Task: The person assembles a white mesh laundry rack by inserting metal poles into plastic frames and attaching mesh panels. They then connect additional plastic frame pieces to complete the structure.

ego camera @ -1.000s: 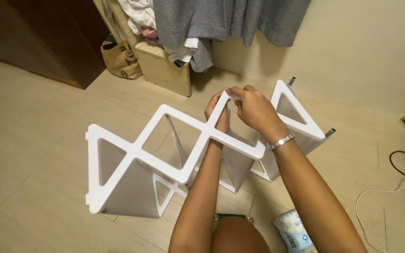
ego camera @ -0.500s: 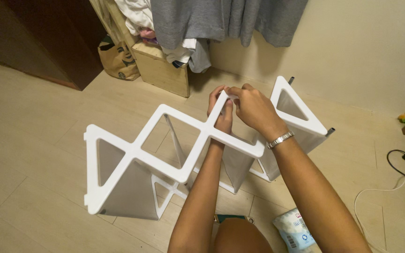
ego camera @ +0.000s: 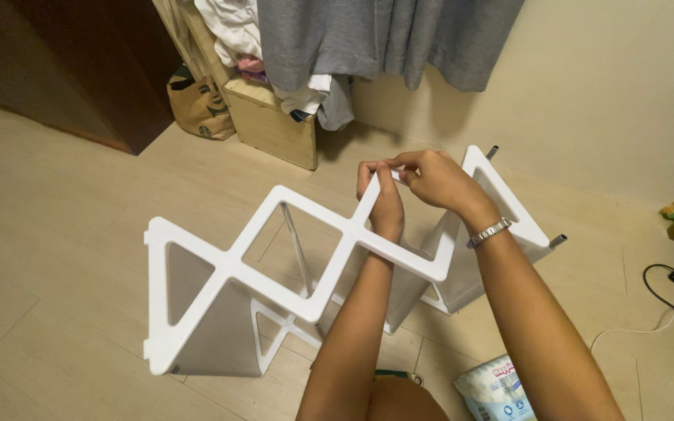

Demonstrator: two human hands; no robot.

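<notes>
Floor (ego camera: pixel 64 257): pale tile, w/ a dark cabinet (ego camera: pixel 64 70) far left and grey clothes (ego camera: pixel 384 39) hanging far centre above a wood box (ego camera: pixel 274 125).

Rack (ego camera: pixel 274 273): white zigzag lattice frame, standing on the floor mid-scene, running from near left to far right. Thin metal rods poke out at its far right end. It looks light and only partly braced, so a hard push at the top could rock it or fold the panels.

Left hand (ego camera: pixel 384 199) is closed round the top bar at the rack's far middle, arm coming up through an opening in the lattice. Right hand (ego camera: pixel 438 179) is pinched on the same spot, touching the left; wrist has a metal bracelet (ego camera: pixel 489 232).

Risks, as I judge: fingers nipped where the bars cross if the frame shifts; left forearm caught in the opening if the rack tips; small part betw. the fingertips (can't tell what) dropping inside. Cable (ego camera: pixel 665 312) on the floor near right is a trip hazard; wipes pack (ego camera: pixel 493 390) lies near the knees.
</notes>
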